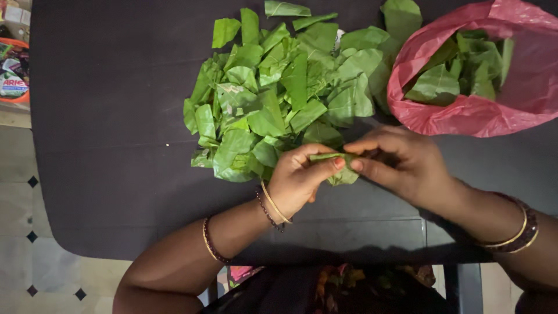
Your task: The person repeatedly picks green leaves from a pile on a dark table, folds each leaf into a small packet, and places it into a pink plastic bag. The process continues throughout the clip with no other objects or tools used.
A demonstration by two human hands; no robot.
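Dark surface [104, 116] | leaf pile [279, 87] of cut green pieces heaped at centre | left hand [299, 180] pinching folded leaf [340, 166] just below pile | right hand [401, 163] gripping same leaf's other end, fingertips meeting | pink plastic bag [465, 116] of leaves far right

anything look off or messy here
Nothing stands out. Both hands, left hand and right hand, hold one folded leaf; cut leaves lie heaped on the dark table, more in the pink bag.
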